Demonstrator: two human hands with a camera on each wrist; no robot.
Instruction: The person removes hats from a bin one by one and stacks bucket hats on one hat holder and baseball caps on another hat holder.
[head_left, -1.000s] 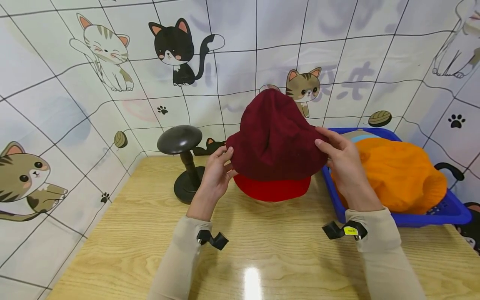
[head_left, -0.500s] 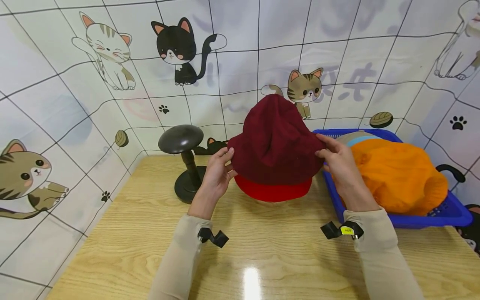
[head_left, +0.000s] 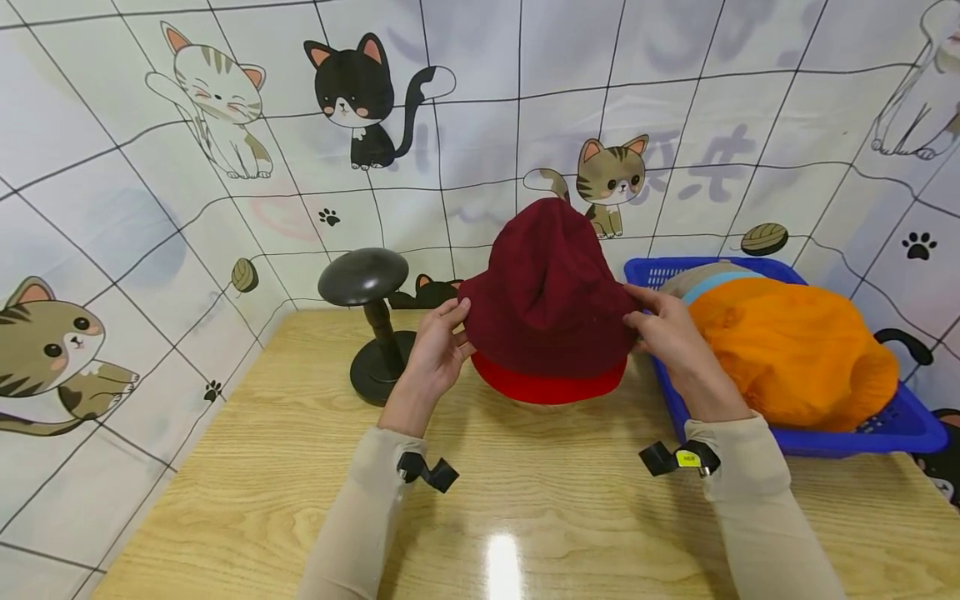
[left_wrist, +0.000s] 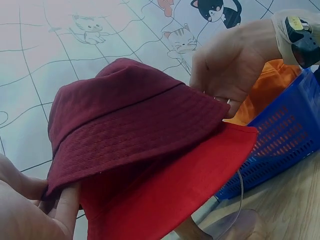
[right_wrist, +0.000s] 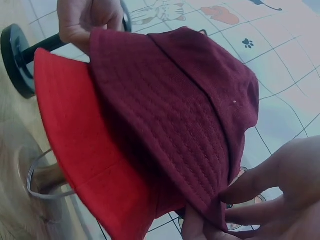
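A maroon bucket hat (head_left: 551, 292) is stretched between both hands, crown upward, directly over a red bucket hat (head_left: 551, 387). My left hand (head_left: 435, 350) pinches the left side of its brim between thumb and fingers. On the opposite side, my right hand (head_left: 675, 337) pinches the brim the same way. Below the maroon brim, the red brim shows in front. Both wrist views reveal a wooden post (right_wrist: 50, 177) under the red hat, rising from a round base (left_wrist: 245, 225), with a pale cord (right_wrist: 32, 185) hanging there. The red crown is mostly hidden by the maroon hat.
A black hat stand (head_left: 363, 279) with a domed top stands left of the hats. At right is a blue plastic basket (head_left: 847, 442) holding an orange hat (head_left: 795, 350) and a grey one with a light-blue band (head_left: 708, 279). Cat-print cloth (head_left: 480, 125) backs the wooden table (head_left: 570, 517).
The maroon hat has come down a little over the red hat. My right hand has shifted left and slightly lower with its side of the brim; my left hand has barely moved.
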